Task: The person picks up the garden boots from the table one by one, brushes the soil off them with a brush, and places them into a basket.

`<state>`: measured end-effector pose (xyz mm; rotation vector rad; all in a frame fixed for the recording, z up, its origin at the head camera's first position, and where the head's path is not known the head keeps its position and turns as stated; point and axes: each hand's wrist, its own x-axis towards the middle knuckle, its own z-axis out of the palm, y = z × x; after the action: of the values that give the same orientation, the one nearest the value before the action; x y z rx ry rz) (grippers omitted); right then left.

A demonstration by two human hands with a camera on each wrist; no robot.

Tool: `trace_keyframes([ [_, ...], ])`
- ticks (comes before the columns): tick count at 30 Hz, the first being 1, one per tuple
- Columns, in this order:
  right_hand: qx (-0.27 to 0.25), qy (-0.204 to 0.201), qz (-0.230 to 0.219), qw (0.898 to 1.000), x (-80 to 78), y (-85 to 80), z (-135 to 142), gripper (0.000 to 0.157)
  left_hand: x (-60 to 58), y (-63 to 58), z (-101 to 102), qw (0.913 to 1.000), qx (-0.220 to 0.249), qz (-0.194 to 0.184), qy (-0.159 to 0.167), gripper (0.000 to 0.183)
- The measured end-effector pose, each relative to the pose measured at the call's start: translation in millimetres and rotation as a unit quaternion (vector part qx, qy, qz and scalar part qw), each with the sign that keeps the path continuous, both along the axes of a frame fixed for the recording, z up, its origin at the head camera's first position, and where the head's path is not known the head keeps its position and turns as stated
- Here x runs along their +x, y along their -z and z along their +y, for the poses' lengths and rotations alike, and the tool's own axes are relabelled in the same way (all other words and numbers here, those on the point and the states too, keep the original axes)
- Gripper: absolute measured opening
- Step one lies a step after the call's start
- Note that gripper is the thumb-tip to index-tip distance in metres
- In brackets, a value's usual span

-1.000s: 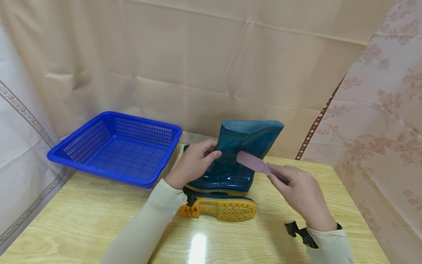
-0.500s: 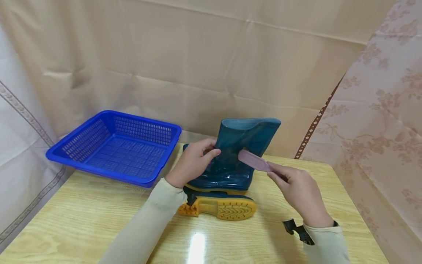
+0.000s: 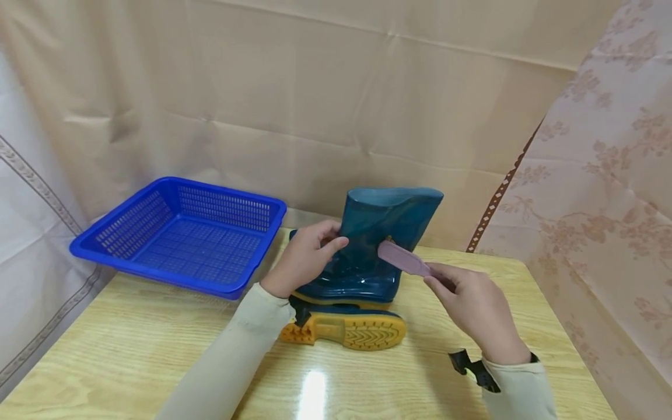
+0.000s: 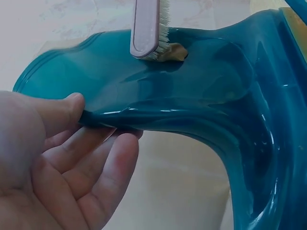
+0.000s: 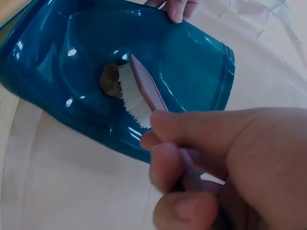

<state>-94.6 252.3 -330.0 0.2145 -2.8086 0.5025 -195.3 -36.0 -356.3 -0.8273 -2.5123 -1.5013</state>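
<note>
1. Okay, from my far-off seat I've got the standing boot (image 3: 367,251) just right of the blue basket (image 3: 163,274); the lying boot (image 3: 346,331) sits on the basket's near right side, yellow sole showing.

2. On the side closer to the basket, the left hand (image 3: 307,256) pinches the standing boot's shaft edge, thumb in front, fingertips behind, lower fingers slightly spread. Farther from the basket, the right hand (image 3: 478,303) pinches the brush (image 3: 403,258) by its handle, its other fingers curled.

3. Trouble, as I judge it: that left pinch looks light, so a hard shove from the brush could tip the boot toward the basket. A sideways drag could smear the brown lump (image 5: 111,81) along the shaft.

4. Looks-wise, I'm seeing glossy teal plastic, paler toward the mouth, darker and creased lower down. That lump sits on the shaft's half farther from the basket, bristles (image 5: 133,96) at its edge.
</note>
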Motion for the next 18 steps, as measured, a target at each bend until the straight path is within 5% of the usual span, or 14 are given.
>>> trace_keyframes([
  [9, 0.025, -0.049, 0.035, 0.998, -3.7, 6.9, -1, 0.03, -0.4, -3.2, 8, 0.9977, -0.041, 0.002, 0.053, 0.027],
  [18, 0.022, -0.056, 0.043, 0.997, -9.8, 11.2, -5, 0.029, 3.2, -4.0, -2, 0.9983, -0.042, 0.01, 0.04, 0.025],
])
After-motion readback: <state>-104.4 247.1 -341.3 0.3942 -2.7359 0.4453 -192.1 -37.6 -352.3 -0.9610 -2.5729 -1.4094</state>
